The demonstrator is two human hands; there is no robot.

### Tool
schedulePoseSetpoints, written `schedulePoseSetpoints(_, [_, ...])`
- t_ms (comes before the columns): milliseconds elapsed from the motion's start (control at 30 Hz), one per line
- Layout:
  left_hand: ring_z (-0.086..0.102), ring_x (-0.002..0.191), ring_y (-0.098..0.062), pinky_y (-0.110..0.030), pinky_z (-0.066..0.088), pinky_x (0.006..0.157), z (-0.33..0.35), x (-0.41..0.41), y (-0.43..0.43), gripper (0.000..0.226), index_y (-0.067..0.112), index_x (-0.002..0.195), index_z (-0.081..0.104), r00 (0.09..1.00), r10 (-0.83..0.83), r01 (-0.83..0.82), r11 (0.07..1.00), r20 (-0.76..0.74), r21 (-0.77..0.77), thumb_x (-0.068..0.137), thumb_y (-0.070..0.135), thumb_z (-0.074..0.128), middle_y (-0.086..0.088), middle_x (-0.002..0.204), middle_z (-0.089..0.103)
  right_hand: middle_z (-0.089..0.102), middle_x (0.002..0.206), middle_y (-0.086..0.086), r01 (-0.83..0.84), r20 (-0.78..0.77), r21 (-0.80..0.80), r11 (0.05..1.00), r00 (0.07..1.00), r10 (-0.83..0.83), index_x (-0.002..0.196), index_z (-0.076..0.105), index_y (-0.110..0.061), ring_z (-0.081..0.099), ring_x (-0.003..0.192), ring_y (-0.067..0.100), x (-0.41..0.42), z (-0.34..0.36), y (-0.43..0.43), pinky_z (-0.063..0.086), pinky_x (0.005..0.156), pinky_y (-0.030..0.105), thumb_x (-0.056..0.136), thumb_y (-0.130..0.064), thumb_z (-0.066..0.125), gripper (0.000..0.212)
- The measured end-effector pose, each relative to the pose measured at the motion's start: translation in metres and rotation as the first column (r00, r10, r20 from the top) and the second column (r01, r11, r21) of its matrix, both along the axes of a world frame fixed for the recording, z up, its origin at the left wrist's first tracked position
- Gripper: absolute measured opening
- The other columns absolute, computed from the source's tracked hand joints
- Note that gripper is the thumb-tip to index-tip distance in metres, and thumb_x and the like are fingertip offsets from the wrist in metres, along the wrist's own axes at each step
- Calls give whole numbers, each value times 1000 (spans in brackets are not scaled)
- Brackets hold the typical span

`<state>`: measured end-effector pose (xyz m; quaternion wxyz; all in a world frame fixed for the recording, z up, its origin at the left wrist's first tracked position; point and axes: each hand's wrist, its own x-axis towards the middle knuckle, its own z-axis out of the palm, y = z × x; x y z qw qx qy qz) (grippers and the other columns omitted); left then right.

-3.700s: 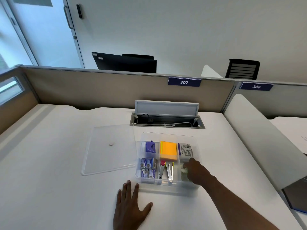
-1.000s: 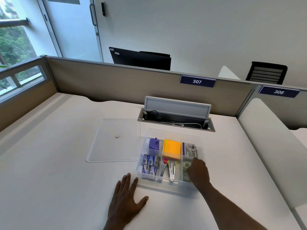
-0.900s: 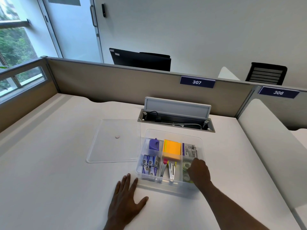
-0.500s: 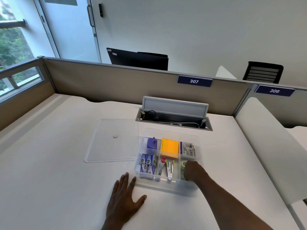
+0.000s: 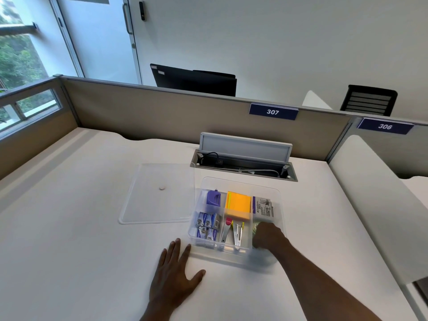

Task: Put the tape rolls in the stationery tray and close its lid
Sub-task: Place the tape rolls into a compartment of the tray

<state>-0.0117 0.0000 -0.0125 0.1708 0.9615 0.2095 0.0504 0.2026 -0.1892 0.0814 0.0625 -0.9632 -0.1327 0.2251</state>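
The clear stationery tray [image 5: 240,182] stands open on the white desk. My right hand [image 5: 268,236] reaches into its front right compartment, fingers curled down over a pale green tape roll [image 5: 255,227] that shows only at its left edge. Any other tape rolls are hidden under that hand. The clear lid [image 5: 159,193] lies flat on the desk, touching the tray's left side. My left hand [image 5: 176,276] rests flat on the desk in front of the tray's left corner, fingers spread, holding nothing.
The other compartments hold a purple item [image 5: 214,199], orange sticky notes [image 5: 238,205], staple boxes [image 5: 208,225], staplers [image 5: 234,230] and a printed packet [image 5: 264,207]. Behind the tray a cable box [image 5: 245,163] stands with its flap up. A white divider [image 5: 370,205] borders the right.
My right hand has drawn back from the middle of the right compartment toward its front end and curled tighter over the tape roll. The left hand and the lid have stayed put.
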Motion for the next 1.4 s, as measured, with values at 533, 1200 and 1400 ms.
schedulePoseSetpoints(533, [7,146,-17,-25,-12,113,1,-1,0,91,29,147,26,1000,-1,1,1000,6,2,74,84,26,-5,159,13,66,113,24,250,21,243,937,965,-262,108,58,6,65,102,37,4,1,-10,57,86,40,84,-6,55,28])
schedulePoseSetpoints(1200, [18,145,-21,-24,-12,112,5,0,-1,88,26,144,35,1000,-8,8,1000,-18,2,75,80,34,-8,156,22,71,105,20,233,-39,186,954,972,-230,102,62,4,69,97,31,2,6,-15,44,66,22,75,-2,62,28])
schedulePoseSetpoints(1400, [10,146,-18,-23,-14,112,1,0,0,90,28,146,29,1000,-2,1,1000,18,17,75,83,28,-5,158,15,71,103,22,228,33,217,949,970,-240,101,63,5,69,93,34,2,2,-12,55,73,29,77,-2,56,25])
